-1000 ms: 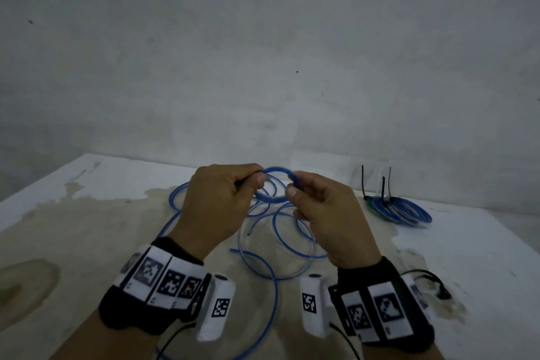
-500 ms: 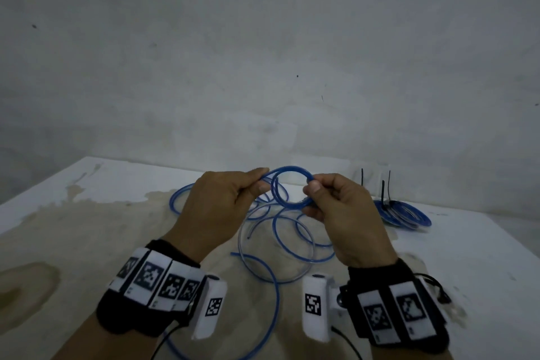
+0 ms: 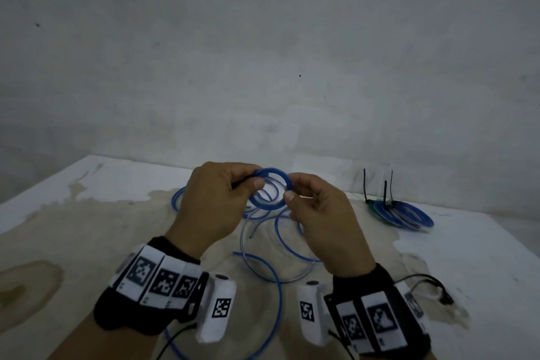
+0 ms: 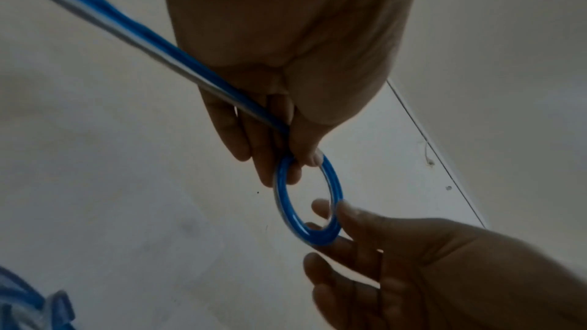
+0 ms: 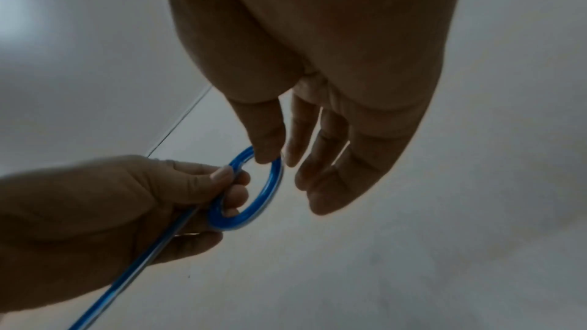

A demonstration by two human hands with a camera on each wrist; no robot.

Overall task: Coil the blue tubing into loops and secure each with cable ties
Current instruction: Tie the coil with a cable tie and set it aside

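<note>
A small loop of blue tubing is held up above the table between both hands. My left hand pinches the loop's left side between thumb and fingers, and the tube's tail runs back through that palm. My right hand pinches the loop's right rim lightly between thumb and index finger, the other fingers loosely extended. The rest of the tubing lies in loose curves on the table below the hands. The wrist views show the loop bridging the two hands.
A finished blue coil with black cable ties sticking up lies at the back right. A thin black cable lies beside my right wrist. The white, stained table ends at a grey wall behind.
The hands have drawn closer and the loop has turned more face-on. My right hand's fingers have loosened from a firmer grip to a light thumb-and-index pinch.
</note>
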